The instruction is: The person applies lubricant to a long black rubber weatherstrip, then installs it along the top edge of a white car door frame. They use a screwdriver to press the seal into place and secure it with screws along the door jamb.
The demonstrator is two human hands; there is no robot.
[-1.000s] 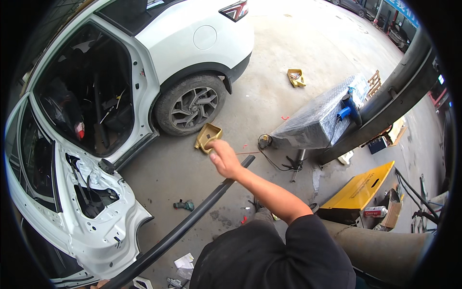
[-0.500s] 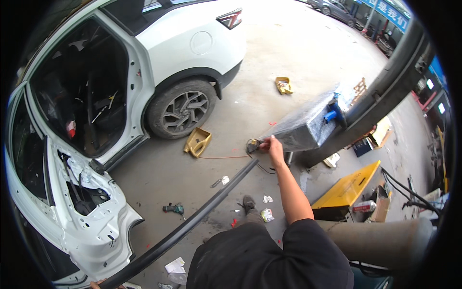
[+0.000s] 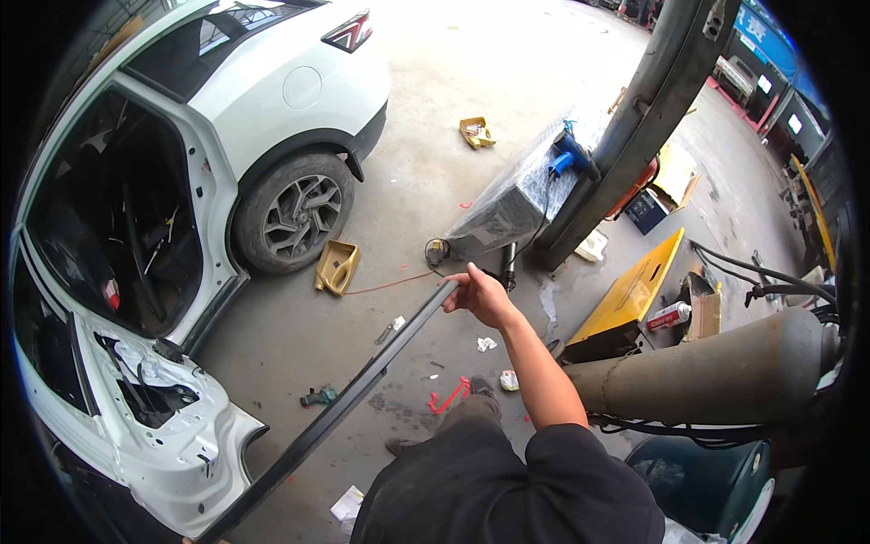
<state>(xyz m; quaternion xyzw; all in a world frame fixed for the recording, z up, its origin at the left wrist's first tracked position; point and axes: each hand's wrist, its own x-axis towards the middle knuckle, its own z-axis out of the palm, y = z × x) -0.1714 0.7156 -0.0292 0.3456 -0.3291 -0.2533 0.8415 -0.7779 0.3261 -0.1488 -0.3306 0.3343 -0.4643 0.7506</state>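
A long black trim strip (image 3: pixel 355 394) slants across in front of me, from the lower left edge up toward the middle. My right hand (image 3: pixel 480 297) is closed on its far upper end, the thumb and fingers around the tip. Only a sliver of my left hand (image 3: pixel 188 540) shows at the lower picture edge, against the strip's near end; most of its fingers are cut off from sight. To the left stands a white car (image 3: pixel 263 100) with an open doorway and a door (image 3: pixel 195 453) stripped of its inner panel.
A cut yellow jug (image 3: pixel 337 266) lies by the rear wheel (image 3: pixel 299 213), with a thin cord nearby. On the floor are a green power drill (image 3: pixel 319 396), red strips (image 3: pixel 450 396) and paper scraps. A post (image 3: pixel 625 136), a wrapped box (image 3: pixel 507 204), a yellow panel (image 3: pixel 625 290) and a gas cylinder (image 3: pixel 698 367) stand right.
My right hand has left the dark round item near the wrapped box and come down and left onto the strip's upper end. The view has shifted to the right.
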